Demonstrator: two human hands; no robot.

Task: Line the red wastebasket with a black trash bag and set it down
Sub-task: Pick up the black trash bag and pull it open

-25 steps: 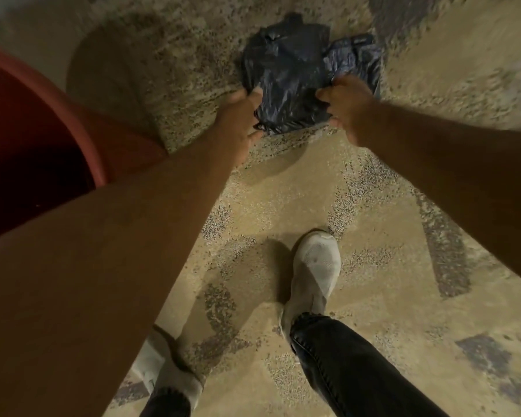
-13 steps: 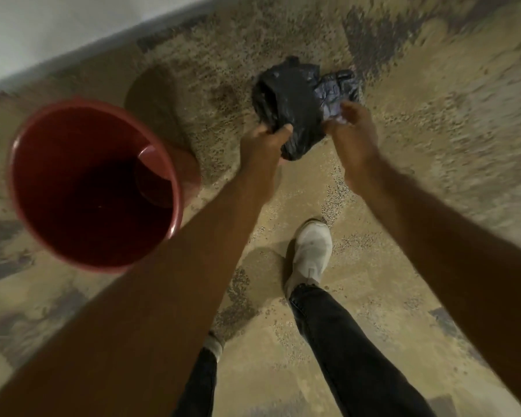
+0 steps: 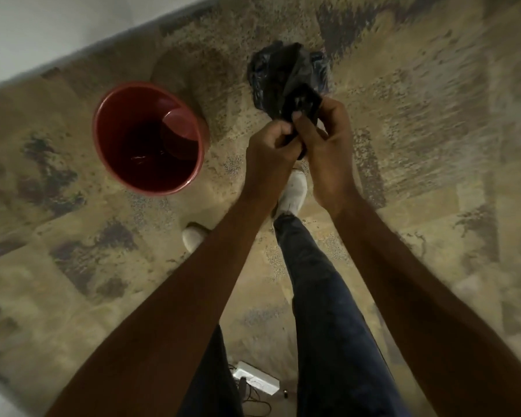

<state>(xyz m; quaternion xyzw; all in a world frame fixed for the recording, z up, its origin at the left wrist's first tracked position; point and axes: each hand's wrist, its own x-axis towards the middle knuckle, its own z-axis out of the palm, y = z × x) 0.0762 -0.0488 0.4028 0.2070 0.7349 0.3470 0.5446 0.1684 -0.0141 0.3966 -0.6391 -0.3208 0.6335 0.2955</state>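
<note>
Crumpled, glossy black trash bag (image 3: 286,76) bunches above both grips; left hand (image 3: 272,142) and right hand (image 3: 322,136) pinch its lower edge together. Left of them, the red wastebasket (image 3: 149,138) stands upright, unlined.

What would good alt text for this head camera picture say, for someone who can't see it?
Seen from above, a person's left hand and right hand together grip a crumpled black trash bag held above a patterned carpet. An unlined red wastebasket stands upright on the carpet to their left, near a pale wall. Dark trousers and white shoes show below the arms.
</note>
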